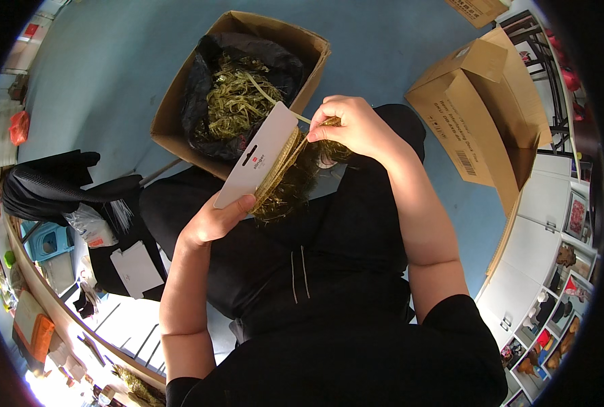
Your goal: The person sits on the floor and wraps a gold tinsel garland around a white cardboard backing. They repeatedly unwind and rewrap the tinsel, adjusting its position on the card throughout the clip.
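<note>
My left hand grips the lower end of a white hang card, thumb on its face. The card has a hang slot and bears printing. Gold tinsel garland is gathered along the card's right edge and hangs in a fluffy mass below it. Near the card's upper end, my right hand pinches a gold strand between thumb and fingertips, with more tinsel bunched under the fingers. A thin pale strip stretches from the box's tinsel past the card's top corner towards my right hand.
Ahead stands an open cardboard box, lined with a black plastic bag holding loose gold tinsel. Another open carton is at the right, before white cabinets. Blank-looking white cards and a clear plastic bag lie at my left.
</note>
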Demonstrator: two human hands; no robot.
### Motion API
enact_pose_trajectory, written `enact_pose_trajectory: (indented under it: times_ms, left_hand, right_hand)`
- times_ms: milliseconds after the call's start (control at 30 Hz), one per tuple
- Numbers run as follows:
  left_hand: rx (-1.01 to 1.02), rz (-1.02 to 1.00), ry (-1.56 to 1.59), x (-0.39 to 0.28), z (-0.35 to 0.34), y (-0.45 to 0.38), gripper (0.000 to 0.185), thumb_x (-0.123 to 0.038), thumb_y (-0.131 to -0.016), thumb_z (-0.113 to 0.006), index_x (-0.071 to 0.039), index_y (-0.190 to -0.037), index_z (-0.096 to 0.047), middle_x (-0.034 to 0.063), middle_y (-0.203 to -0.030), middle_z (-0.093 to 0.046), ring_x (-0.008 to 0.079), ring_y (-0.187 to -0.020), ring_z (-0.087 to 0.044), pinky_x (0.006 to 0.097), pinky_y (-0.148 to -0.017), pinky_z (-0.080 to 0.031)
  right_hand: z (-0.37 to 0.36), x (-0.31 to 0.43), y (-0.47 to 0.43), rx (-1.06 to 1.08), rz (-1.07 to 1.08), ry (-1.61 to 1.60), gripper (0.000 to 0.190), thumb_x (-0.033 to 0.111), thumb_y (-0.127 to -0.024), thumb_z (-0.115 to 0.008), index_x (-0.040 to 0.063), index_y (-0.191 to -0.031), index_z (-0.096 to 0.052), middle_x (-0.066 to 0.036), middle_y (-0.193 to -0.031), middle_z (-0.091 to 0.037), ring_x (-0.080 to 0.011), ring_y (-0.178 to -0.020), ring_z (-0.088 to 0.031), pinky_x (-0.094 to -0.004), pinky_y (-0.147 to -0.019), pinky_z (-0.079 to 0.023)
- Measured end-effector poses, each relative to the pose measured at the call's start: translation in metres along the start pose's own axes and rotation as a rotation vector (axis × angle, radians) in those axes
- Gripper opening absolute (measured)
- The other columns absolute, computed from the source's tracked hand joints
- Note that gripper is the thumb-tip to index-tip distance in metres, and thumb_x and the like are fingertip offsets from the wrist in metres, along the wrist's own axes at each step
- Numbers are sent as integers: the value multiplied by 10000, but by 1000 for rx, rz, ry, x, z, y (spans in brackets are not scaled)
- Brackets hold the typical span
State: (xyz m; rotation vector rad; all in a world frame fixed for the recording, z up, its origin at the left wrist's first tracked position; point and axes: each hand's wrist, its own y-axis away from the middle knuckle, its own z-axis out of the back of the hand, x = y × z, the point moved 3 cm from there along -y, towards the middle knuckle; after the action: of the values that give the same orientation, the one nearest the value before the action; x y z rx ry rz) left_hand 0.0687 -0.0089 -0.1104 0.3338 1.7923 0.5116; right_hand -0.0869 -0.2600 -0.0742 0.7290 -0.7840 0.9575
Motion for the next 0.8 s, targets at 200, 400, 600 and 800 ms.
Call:
enact_pose_trajectory:
  times_ms: [200, 400, 600, 800]
  left_hand:
    - [47, 2, 2, -5, -4, 2, 381, -248, -1005, -588, 19, -1276, -572, -23, -885, -541, 86, -755, -422, 252, -648, -370]
    - [19, 33, 76, 4, 0, 3, 347, -258, -990, -620, 9, -1209, -596, -31, -837, -519, 86, -722, -406, 252, -628, -355]
    - [85, 20, 220, 11, 3, 6, 330, -246, -969, -656, 0, -1182, -603, -38, -794, -471, 88, -709, -366, 257, -616, -318]
    - [64, -26, 422, 21, 11, 6, 455, -157, -971, -633, 13, -1372, -503, 96, -1212, -623, 203, -1088, -583, 304, -899, -464]
  right_hand:
    - [-5, -6, -4, 25, -70, -122, 115, 97, -877, -734, -2, -868, -676, -69, -899, -646, -182, -888, -695, -300, -814, -531]
    - [-9, -9, -3, 57, -50, -131, 117, 95, -896, -716, -12, -920, -675, -84, -938, -669, -188, -909, -692, -303, -826, -530]
    - [-21, -19, -7, 212, 115, -159, 236, 199, -929, -694, 16, -1076, -702, -88, -991, -709, -210, -927, -680, -331, -847, -521]
    - [-31, -27, -3, 198, 78, -198, 256, 260, -944, -683, 11, -996, -707, -81, -896, -717, -162, -825, -655, -298, -769, -499]
